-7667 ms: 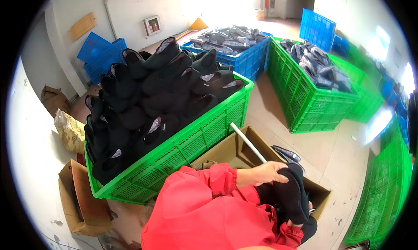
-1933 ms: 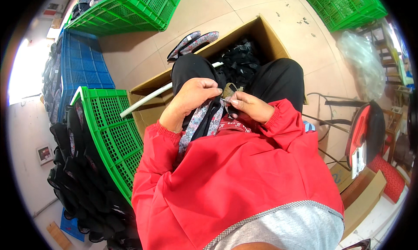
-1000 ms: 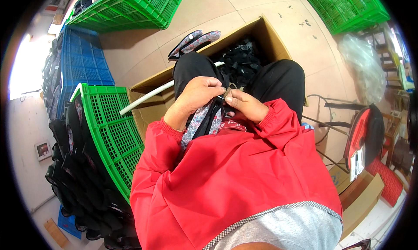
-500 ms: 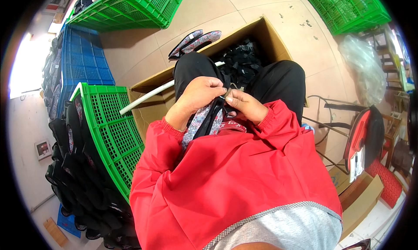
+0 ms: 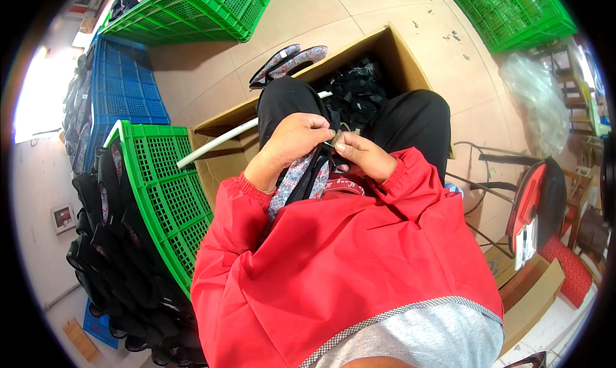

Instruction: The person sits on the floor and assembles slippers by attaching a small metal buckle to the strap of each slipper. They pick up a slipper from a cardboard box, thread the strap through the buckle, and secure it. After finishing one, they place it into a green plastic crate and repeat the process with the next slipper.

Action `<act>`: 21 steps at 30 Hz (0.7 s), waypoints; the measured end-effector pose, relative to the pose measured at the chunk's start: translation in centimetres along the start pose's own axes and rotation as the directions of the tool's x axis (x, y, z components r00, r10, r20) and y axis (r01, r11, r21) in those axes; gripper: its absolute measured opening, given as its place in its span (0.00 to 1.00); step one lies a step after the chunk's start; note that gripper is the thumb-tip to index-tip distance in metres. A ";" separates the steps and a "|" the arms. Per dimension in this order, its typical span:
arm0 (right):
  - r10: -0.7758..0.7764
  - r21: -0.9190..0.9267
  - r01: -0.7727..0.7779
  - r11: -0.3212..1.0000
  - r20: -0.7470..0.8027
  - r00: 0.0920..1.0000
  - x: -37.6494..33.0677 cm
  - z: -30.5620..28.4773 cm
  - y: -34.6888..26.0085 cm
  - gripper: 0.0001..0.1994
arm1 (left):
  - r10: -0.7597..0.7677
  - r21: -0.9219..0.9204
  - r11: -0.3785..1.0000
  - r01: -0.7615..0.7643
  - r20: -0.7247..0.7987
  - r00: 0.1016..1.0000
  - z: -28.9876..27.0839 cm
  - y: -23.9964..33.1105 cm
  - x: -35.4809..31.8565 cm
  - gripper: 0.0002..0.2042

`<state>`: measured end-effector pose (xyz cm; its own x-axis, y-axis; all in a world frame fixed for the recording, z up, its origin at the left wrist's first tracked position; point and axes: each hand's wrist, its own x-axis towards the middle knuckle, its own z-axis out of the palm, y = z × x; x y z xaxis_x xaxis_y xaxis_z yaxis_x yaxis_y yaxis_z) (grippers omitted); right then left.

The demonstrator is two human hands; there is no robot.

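Note:
Over my lap, my left hand point(image 5: 290, 140) is closed on a black cloth shoe point(image 5: 319, 180) whose floral lining shows below the fingers. My right hand point(image 5: 366, 155) meets it, thumb and finger pinched together at the shoe's upper end. Between the two hands' fingertips shows a thin, shiny sliver, too small to name. A brownish bit stands up beside the right fingertips. Much of the shoe is covered by my hands and sleeves.
A cardboard box point(image 5: 401, 57) holding black scraps stands beyond my knees, with a white tube point(image 5: 218, 139) across it. A pair of floral-lined shoes point(image 5: 301, 59) lies past my left knee. Left is a green crate point(image 5: 160, 175) beside many black shoes point(image 5: 122, 272); right, a red-and-black seat point(image 5: 532, 204).
My right fingers have shifted very slightly at the shoe's upper end. Otherwise my hands and the shoe stay where they were.

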<state>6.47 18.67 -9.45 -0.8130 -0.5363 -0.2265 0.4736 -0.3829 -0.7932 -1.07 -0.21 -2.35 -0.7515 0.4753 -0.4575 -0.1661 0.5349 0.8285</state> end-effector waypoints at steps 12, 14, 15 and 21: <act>-0.016 -0.050 0.016 0.999 -0.005 1.000 0.0 -0.2 0.0 0.11 | -0.013 0.033 0.999 0.014 -0.008 1.000 0.2 0.2 0.0 0.10; -0.023 -0.043 0.023 0.999 0.000 1.000 0.0 -0.2 0.0 0.11 | -0.024 0.027 0.999 0.025 -0.010 1.000 0.2 0.3 0.0 0.10; -0.027 -0.040 0.027 0.999 0.002 1.000 0.0 -0.2 0.0 0.11 | -0.030 0.024 0.999 0.030 -0.010 0.999 0.2 0.3 0.0 0.10; -0.004 -0.095 0.000 0.996 -0.045 0.999 -0.2 -0.1 -0.4 0.11 | -0.027 0.051 0.998 0.028 -0.020 0.999 0.4 0.3 0.0 0.10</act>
<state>6.42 19.01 -9.13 -0.8294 -0.5006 -0.2480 0.4393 -0.3102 -0.8431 -0.93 0.21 -2.25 -0.7591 0.4471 -0.4731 -0.1538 0.5830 0.7978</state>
